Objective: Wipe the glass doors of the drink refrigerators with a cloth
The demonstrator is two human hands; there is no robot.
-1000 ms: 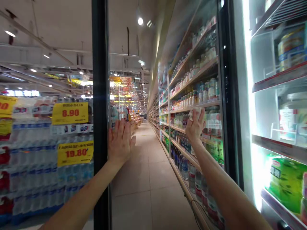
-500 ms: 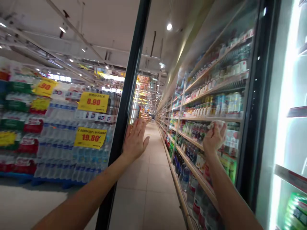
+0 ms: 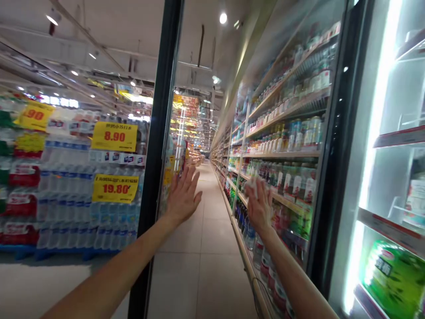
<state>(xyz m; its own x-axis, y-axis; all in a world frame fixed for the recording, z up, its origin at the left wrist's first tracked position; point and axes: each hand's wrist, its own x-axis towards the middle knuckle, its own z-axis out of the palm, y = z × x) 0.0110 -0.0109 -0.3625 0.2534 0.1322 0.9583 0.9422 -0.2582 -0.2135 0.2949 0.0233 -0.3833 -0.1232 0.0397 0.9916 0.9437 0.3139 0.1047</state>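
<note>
A glass cooler door (image 3: pixel 215 212) with a black frame (image 3: pixel 158 115) stands swung out in front of me. My left hand (image 3: pixel 182 197) lies open against the pane beside the left frame bar, fingers spread and holding nothing. Farther right, my right hand (image 3: pixel 259 206) presses a crumpled white cloth (image 3: pixel 252 185) against the glass. The cloth is blurred and mostly covered by the fingers. Bottle shelves show in or through the pane behind this hand.
At right, the lit cooler has shelves (image 3: pixel 398 235) and a green package (image 3: pixel 393 279). Stacked bottled-water packs (image 3: pixel 63 190) with yellow price signs (image 3: pixel 114 136) stand at left. A tiled aisle floor (image 3: pixel 179 283) runs ahead.
My right hand has moved left and slightly down across the glass with the cloth. My left hand stays on the pane by the frame. The whole view has shifted somewhat.
</note>
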